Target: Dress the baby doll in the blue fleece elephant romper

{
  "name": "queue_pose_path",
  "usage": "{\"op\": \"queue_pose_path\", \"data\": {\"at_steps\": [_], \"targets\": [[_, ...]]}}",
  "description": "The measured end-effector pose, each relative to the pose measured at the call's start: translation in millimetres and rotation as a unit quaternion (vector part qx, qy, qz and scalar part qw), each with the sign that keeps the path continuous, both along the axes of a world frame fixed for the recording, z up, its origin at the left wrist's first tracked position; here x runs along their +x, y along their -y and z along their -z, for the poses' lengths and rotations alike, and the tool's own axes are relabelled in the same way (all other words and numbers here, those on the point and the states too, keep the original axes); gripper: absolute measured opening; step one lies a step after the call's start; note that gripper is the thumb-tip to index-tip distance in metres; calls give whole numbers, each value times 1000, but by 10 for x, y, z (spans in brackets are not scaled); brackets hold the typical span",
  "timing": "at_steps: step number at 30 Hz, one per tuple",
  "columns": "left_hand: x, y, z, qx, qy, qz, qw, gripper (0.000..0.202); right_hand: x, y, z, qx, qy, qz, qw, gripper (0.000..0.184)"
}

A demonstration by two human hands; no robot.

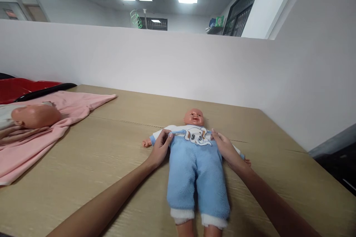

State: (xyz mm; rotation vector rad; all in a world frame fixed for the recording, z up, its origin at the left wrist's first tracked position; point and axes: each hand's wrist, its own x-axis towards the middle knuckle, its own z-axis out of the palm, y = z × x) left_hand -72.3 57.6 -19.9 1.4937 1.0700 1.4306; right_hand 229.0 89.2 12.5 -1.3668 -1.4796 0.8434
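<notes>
A baby doll [194,155] lies on its back on the wooden table [111,148], head away from me. It wears fluffy blue trousers and a white top with an elephant picture. My left hand [161,147] pinches the clothing at the doll's waist on its left side in view. My right hand [226,148] grips the clothing at the waist on the other side. Both hands have their fingers closed on the fabric near the top edge of the trousers.
A second doll [35,115] lies on a pink cloth [63,114] at the table's left. Behind it sits a red tub [16,88] with a black rim. A white partition wall [178,63] borders the table at the back and right.
</notes>
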Motion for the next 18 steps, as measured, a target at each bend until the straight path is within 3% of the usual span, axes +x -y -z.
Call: {"op": "queue_pose_path", "data": {"at_steps": [3, 7, 10, 12, 16, 18], "targets": [[11, 29, -19, 7, -4, -9, 1000, 33, -108, -92, -262, 27, 110, 34, 993, 58], [19, 46, -12, 16, -10, -32, 999, 32, -410, -204, -633, 176, 213, 23, 961, 42], [27, 66, -12, 17, -3, -49, 999, 34, -783, -273, -847, 210, 262, -90, 937, 30], [32, 90, -25, 19, 0, -60, 998, 33, -1056, -359, -919, 187, 339, -204, 899, 27], [40, 140, -49, 46, -20, -80, 996, 27, -1525, -674, -845, 141, 429, -410, 793, 21], [40, 150, -39, 56, -27, -90, 994, 25, -1683, -848, -739, 121, 449, -462, 756, 34]]}}
